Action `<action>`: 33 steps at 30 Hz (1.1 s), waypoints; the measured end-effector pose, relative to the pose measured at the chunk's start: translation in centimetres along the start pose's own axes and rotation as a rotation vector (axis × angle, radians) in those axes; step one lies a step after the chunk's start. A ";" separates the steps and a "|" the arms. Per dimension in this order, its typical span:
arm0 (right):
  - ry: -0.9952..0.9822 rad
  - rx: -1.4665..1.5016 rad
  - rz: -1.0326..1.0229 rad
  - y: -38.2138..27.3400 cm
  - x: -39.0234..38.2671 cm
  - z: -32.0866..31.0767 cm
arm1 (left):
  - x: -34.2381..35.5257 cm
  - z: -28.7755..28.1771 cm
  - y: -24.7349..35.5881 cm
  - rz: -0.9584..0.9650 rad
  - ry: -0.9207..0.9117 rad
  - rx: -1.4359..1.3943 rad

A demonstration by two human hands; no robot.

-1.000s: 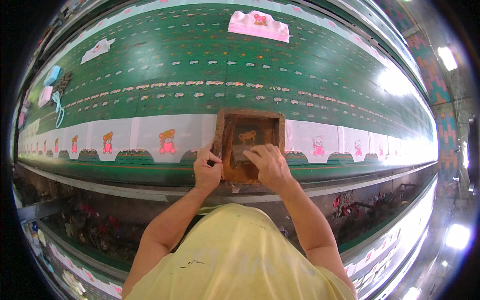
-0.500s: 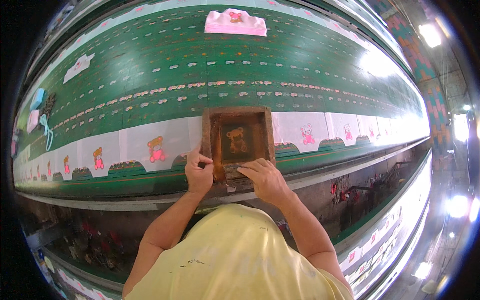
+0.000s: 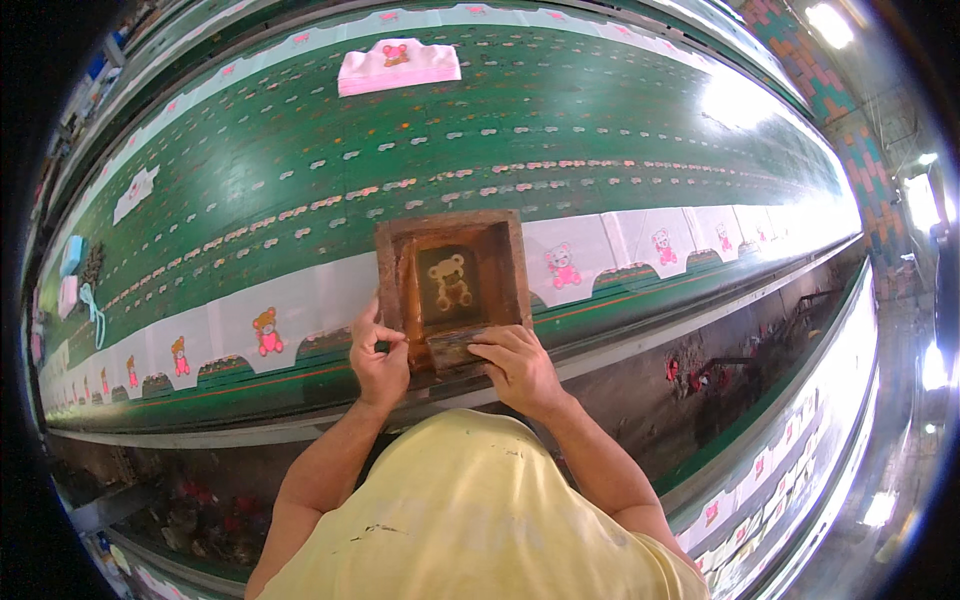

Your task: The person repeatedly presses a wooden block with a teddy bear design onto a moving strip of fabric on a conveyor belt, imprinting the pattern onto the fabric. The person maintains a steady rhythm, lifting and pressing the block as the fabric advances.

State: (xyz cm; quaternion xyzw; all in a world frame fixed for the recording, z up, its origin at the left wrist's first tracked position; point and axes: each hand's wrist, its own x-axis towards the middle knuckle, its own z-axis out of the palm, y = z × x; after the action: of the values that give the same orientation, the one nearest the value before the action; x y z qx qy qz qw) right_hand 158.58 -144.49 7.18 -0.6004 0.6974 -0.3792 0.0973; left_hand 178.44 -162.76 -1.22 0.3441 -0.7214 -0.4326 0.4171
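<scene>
A wooden screen-printing frame [image 3: 515, 262] with a bear-shaped stencil [image 3: 450, 283] in its mesh is in front of me, over the strip of white cloth pieces [image 3: 345, 290]. My left hand [image 3: 380, 365] is closed on its near left corner, thumb and forefinger curled together. At the near end of the frame, my right hand [image 3: 518, 368] grips a dark, stained squeegee [image 3: 455, 352]. Left of the frame, the printed bears [image 3: 268, 331] have brown heads and pink bodies. On the right, the bears [image 3: 562, 265] show pink with pale heads. Cloth directly under the frame is hidden.
A long green table [image 3: 260, 170] carries rows of small print marks. A folded pink-and-white cloth [image 3: 398, 68] lies farther back. At the left are a blue block [image 3: 72, 255] and a light blue cord [image 3: 93, 315]. A metal rail [image 3: 620, 335] borders the table's near side.
The frame, with both hands on it, has shifted slightly right along the cloth strip and looks a little larger. The whole scene has slid left in view.
</scene>
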 end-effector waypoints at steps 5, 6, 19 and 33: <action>0.033 -0.005 0.028 5.9 -3.1 -5.9 | -0.7 9.7 2.2 -0.021 0.052 -0.110; 0.032 -0.007 0.038 6.9 -3.6 -7.2 | -1.1 11.3 2.1 -0.022 0.053 -0.092; 0.008 0.122 -0.018 15.8 -6.7 -15.7 | -1.7 21.4 6.0 -0.518 0.034 -0.209; -0.043 0.060 -0.125 16.3 -5.4 -16.9 | -1.9 21.9 2.8 -0.280 0.055 -0.392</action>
State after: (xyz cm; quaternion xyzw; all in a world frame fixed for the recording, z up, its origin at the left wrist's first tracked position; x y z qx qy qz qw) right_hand 137.58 -132.73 6.65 -0.6476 0.6446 -0.3923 0.1061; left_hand 159.15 -152.68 -5.32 0.3649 -0.5575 -0.6084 0.4311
